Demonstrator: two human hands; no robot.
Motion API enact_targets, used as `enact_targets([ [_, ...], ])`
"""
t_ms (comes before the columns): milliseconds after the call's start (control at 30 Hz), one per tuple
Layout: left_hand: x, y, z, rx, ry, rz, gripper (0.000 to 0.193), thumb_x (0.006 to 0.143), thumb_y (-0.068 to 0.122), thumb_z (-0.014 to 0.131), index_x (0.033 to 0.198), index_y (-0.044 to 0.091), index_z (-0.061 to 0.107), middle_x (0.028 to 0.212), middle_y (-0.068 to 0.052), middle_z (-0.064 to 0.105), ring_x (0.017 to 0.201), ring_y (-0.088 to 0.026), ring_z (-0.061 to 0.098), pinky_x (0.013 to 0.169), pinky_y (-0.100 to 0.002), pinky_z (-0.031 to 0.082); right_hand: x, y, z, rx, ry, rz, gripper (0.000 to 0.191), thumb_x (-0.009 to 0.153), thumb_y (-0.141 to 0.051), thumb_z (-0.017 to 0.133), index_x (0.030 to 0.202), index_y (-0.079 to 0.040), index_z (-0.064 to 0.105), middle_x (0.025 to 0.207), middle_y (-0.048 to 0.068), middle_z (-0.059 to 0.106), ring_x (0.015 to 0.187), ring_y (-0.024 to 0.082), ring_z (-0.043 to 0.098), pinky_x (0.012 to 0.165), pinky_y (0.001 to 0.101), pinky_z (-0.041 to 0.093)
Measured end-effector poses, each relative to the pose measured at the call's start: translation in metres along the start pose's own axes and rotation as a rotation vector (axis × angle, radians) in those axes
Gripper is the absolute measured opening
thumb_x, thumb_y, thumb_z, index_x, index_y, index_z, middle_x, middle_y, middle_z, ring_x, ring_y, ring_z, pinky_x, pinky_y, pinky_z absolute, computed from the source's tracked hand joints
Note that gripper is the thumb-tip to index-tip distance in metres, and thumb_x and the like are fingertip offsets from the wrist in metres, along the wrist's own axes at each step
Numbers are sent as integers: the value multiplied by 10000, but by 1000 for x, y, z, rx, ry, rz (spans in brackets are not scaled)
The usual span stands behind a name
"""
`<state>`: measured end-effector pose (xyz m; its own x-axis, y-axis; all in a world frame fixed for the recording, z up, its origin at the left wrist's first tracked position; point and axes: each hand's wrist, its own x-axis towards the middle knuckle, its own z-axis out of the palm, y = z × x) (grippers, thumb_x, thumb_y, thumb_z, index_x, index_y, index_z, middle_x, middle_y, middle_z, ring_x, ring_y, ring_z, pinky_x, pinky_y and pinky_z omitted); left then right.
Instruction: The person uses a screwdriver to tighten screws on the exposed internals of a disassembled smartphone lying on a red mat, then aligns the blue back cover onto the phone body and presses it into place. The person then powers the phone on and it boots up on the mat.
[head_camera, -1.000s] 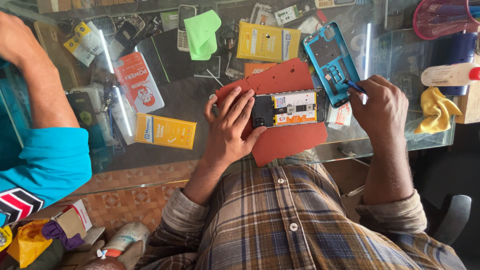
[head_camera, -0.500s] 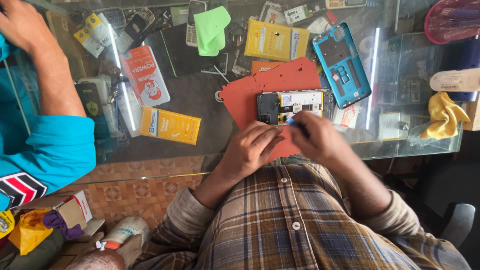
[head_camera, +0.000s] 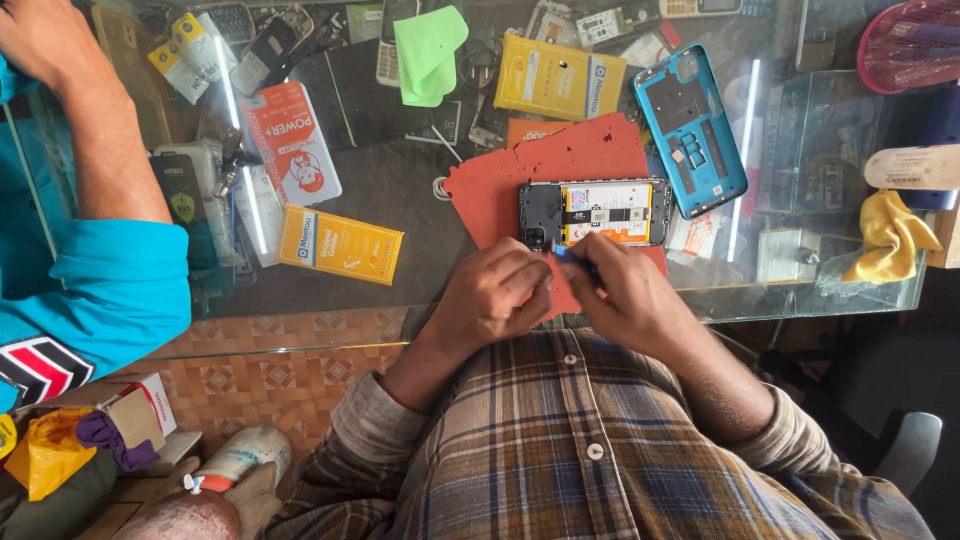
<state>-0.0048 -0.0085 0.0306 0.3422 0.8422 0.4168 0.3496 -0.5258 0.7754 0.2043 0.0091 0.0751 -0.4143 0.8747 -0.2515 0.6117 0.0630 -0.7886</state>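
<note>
Hands working at the near edge of a glass-topped surface (head_camera: 400, 200). Left hand (head_camera: 497, 292) is curling loosely, fingers drawn together, beside the right; whether it is pinching anything cannot be told. Right hand (head_camera: 625, 290) is closing on a small blue-tipped tool (head_camera: 570, 255), its tip touching the lower edge of an opened black smartphone with exposed yellow-and-white internals (head_camera: 597, 212). The phone is lying flat on a torn red-orange rubber mat (head_camera: 560, 165), just beyond both hands. A detached blue plastic phone back cover (head_camera: 690, 130) is lying just right of the phone, partly off the mat. Two flat yellow cardboard boxes (head_camera: 340, 244) (head_camera: 558, 78) are resting left of and behind the mat. A crumpled green cloth (head_camera: 428, 50) is lying at the far side. Another person's arm in a turquoise sleeve (head_camera: 95, 290) is resting at the left.
</note>
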Motion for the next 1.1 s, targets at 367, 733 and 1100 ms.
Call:
enact_targets([
  [367, -1, -1, -1, -132, 138, -94, 210, 886, -12, 797, 1063, 54, 707, 1084, -53, 743, 988, -231, 731, 866, -350, 610, -13, 22, 24, 168, 552, -626, 676, 1019, 109, 613, 1398, -99, 92, 1131, 303, 647, 1026, 356, 758, 908, 462, 674],
  [733, -4, -5, 5, -122, 150, -90, 207, 894, 11, 814, 1066, 55, 710, 1054, -46, 742, 971, -228, 733, 838, -347, 613, -10, 37, 32, 123, 576, -670, 620, 943, 73, 675, 1271, -128, 189, 959, 281, 686, 887, 345, 769, 809, 471, 676],
  [1100, -5, -7, 7, -134, 151, -82, 206, 889, 1, 805, 1057, 54, 698, 1057, -51, 741, 965, -237, 737, 840, -350, 609, -8, 25, 25, 121, 444, -684, 572, 989, 128, 579, 1275, -146, 165, 1078, 317, 677, 988, 381, 765, 866, 452, 656],
])
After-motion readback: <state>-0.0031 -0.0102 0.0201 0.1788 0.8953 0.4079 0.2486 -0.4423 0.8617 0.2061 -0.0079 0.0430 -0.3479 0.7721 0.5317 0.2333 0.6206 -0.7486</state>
